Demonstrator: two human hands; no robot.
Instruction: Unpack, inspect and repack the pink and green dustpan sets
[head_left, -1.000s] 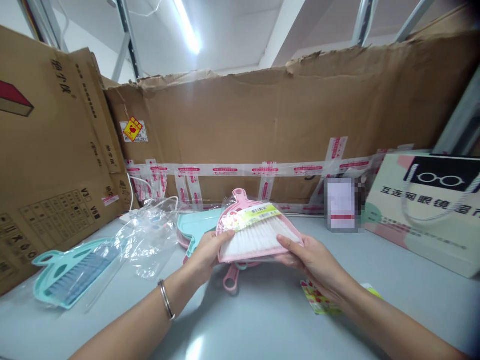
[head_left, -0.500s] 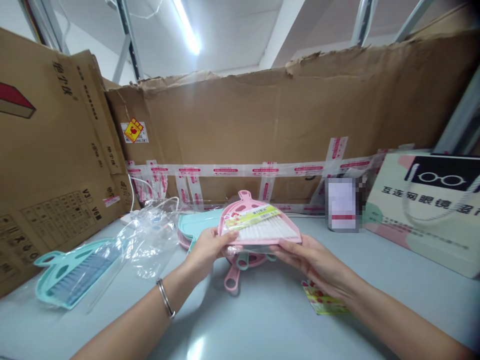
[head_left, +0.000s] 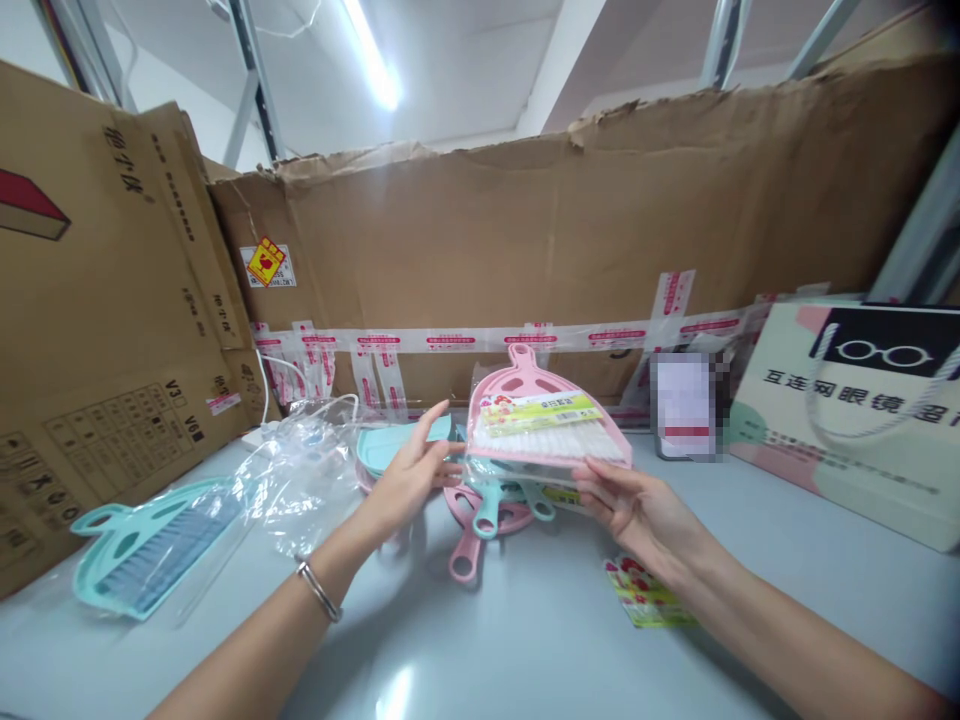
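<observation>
Right hand [head_left: 626, 500] grips the near right edge of a pink dustpan [head_left: 517, 380], thumb on top and fingers curled beneath, raised above the desk [head_left: 525, 650]. Left hand [head_left: 411, 470] is loosely spread and holds nothing; its fingertips lie close by the dustpan's left edge, and whether they touch the clear wrapper I cannot tell. A silver bracelet [head_left: 319, 590] rings the left wrist.

In the wrapper with the dustpan sits a white-bristled hand brush [head_left: 555, 442], a yellow-green label strip [head_left: 536, 412] across it. The dustpan tilts, its holed handle pointing to twelve o'clock.

From this dustpan, at seven o'clock and lower down, a turquoise handle [head_left: 487, 515] and a pink handle [head_left: 465, 555] poke out of a pile. Toward nine o'clock, partly behind the left hand, is a turquoise dustpan [head_left: 394, 445]. Crumpled clear plastic [head_left: 300, 490] lies farther that way, and past it, between eight and nine, a wrapped turquoise dustpan-and-brush set [head_left: 150, 550].

A printed card [head_left: 645, 600] lies flat at five o'clock, near the right wrist. At three o'clock stand a pixelated upright object [head_left: 684, 405] and a spectacle-printed carrier bag [head_left: 855, 430]. Taped cardboard [head_left: 480, 250] walls off twelve o'clock.
</observation>
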